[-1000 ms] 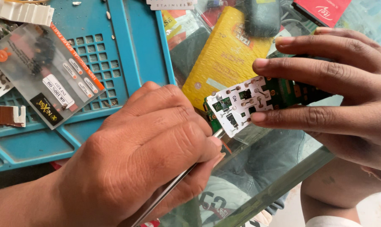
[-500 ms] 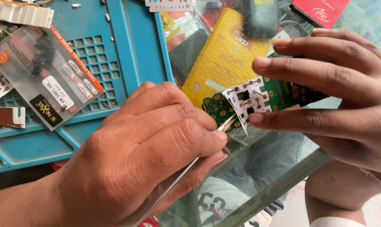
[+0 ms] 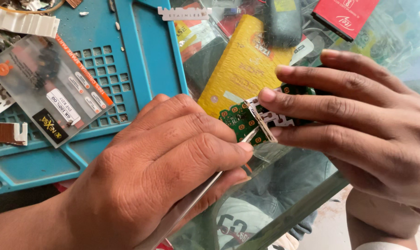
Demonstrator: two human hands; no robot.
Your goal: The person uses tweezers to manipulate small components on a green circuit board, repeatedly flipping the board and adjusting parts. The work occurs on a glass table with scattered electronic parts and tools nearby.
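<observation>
Glass tabletop [image 3: 284, 217] fills the right side of the view, with a blue plastic tray [image 3: 154, 60] to the left and a yellow box [image 3: 240, 69], a red pack [image 3: 346, 16] and a dark oblong object [image 3: 282, 23] lying beneath or on the pane.

Compared with a second ago, the white keypad film [image 3: 265, 115] covers far less of the green circuit board [image 3: 240, 120]: then it lay flat across the board's near end, now it is peeled up and folded back toward the right, baring the green face with its round contacts. The left hand has also shifted a little to the right, closer to the board.

Held just above the glass edge near the centre of the view, the board runs with its long axis roughly left to right, its bared end pointing left toward the tray and its far end hidden under the right hand's fingers.

The left hand [image 3: 149, 185] pinches slim metal tweezers [image 3: 196, 194] between thumb and forefinger, the other fingers curled close; the tips touch the film's lower edge at the board. The right hand [image 3: 358, 120] holds the board with fingers extended and close together, lying across its top, the thumb underneath.

A clear parts packet [image 3: 47, 88] rests on the tray.
</observation>
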